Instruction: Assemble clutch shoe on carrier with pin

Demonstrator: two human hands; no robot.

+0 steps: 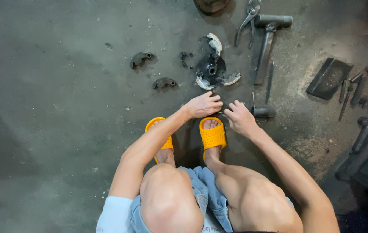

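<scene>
The brake plate (211, 69) lies stripped on the floor (63, 86), two shoes (141, 59) set aside. The left hand (203, 105) and right hand (240, 117) are brought together, fingers pinched on something too small to identify.

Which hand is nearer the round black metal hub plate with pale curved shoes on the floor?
Left. The left hand sits just below the round black metal hub plate; the right hand is lower and further right, near a small dark cylinder.

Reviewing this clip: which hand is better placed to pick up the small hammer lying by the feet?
Right, probably. The right hand lies beside the small hammer, nearly touching it. The left hand sits farther off, nearer the brake plate, and would have to cross over the right.
</scene>
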